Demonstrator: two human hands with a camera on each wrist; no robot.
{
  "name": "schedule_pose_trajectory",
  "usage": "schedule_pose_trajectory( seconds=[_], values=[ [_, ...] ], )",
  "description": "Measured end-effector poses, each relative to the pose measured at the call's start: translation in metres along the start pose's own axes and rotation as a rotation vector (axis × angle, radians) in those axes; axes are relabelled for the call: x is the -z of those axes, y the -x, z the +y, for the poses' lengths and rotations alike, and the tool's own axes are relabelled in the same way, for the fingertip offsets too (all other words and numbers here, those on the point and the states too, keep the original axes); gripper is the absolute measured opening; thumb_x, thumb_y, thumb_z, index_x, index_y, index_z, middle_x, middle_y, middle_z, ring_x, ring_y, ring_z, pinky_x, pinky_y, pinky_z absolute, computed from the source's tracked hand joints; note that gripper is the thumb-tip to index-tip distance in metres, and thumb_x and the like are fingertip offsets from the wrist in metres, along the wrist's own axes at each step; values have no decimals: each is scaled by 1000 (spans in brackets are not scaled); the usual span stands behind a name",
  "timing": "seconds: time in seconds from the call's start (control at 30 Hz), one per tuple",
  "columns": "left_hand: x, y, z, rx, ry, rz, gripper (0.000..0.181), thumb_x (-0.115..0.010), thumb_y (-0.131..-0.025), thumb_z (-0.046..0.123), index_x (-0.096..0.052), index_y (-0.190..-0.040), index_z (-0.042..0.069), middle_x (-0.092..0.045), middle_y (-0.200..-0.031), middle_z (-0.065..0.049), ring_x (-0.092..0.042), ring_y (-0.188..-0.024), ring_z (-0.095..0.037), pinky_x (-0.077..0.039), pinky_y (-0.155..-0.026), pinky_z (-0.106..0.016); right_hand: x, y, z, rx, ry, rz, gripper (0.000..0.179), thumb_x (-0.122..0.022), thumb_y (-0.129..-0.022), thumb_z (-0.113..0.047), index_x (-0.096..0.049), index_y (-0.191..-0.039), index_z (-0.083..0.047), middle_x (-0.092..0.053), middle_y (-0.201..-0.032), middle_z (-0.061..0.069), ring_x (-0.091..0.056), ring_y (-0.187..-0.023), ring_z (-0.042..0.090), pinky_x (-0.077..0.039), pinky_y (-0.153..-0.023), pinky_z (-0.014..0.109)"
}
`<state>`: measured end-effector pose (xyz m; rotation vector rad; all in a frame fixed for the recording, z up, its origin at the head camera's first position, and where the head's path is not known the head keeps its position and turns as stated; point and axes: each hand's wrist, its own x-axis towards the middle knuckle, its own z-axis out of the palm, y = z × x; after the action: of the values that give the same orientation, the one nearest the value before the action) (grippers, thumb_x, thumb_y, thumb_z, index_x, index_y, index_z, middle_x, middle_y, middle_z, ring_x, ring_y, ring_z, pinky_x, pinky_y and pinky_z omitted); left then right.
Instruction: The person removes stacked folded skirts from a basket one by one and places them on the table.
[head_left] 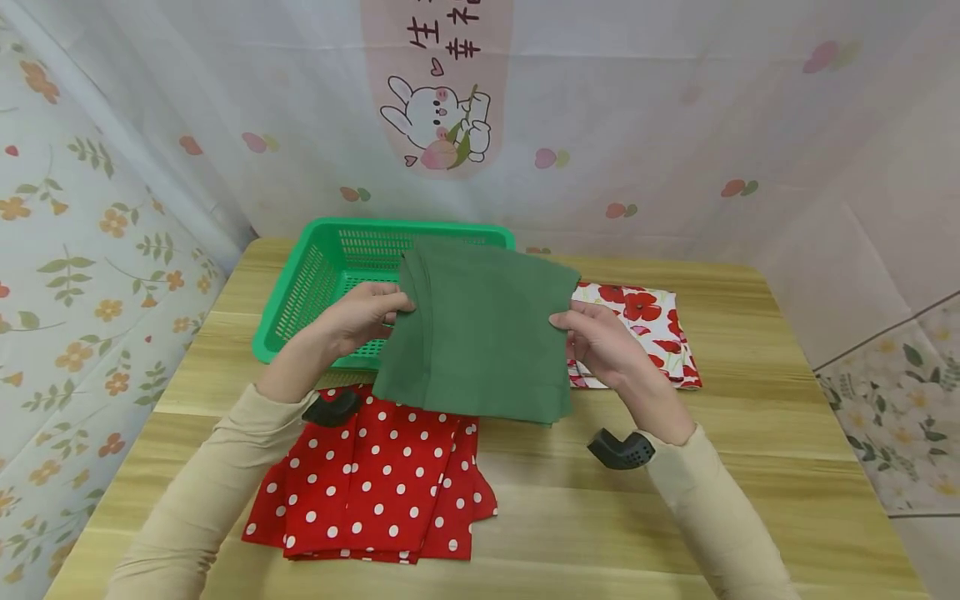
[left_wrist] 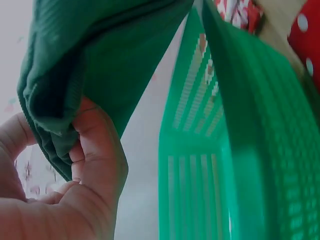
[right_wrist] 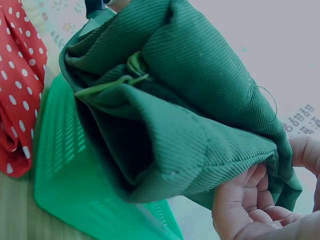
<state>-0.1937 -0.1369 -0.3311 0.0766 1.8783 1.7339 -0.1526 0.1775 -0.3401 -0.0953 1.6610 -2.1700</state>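
A folded green cloth (head_left: 491, 333) is held up between my two hands, above the table. My left hand (head_left: 360, 317) pinches its left edge between thumb and fingers. My right hand (head_left: 600, 337) grips the opposite edge the same way. In the left wrist view the fingers (left_wrist: 97, 145) hold the cloth's layered edge (left_wrist: 115, 65). Seen from the right wrist, several thick layers of the green cloth (right_wrist: 210, 75) show, with a thin green tie (right_wrist: 107, 86) among them. The right hand (right_wrist: 265, 205) holds a lower corner there.
Behind the cloth stands a green plastic basket (head_left: 288, 292), partly hidden. A folded red cloth with white dots (head_left: 375, 483) lies in front of it. To the right is a folded white cloth with red flowers (head_left: 660, 333). Printed curtains (head_left: 637, 125) hang behind the wooden table (head_left: 750, 400).
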Motion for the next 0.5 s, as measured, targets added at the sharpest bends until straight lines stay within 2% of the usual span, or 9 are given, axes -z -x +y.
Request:
schedule_pose_trajectory(
  seconds=[0.23,0.33,0.5],
  values=[
    [-27,2,-6,-3,-22,-20,24,-52,-88,10,-44,-65,11,-37,-59,3,-39,-67,-13,-38,-76,-35,19,30,6,46,-17,-34,23,-41,-92,4,-60,-98,-8,-65,-78,-3,-63,-64,8,-53,-62,24],
    [-40,3,-9,-1,-21,-35,20,-53,-86,11,-48,-67,11,-46,-62,3,-45,-69,-14,-42,-77,-35,28,43,10,70,-33,-66,25,-40,-93,4,-62,-96,-8,-66,-80,-3,-63,-66,7,-52,-63,23],
    [-61,5,-15,-14,5,-82,14,-52,-86,9,-49,-72,9,-51,-70,1,-49,-71,-14,-47,-71,-31,44,66,16,98,-56,-93,29,-37,-94,6,-63,-98,-8,-68,-84,-3,-65,-71,7,-53,-68,23]
  ],
)
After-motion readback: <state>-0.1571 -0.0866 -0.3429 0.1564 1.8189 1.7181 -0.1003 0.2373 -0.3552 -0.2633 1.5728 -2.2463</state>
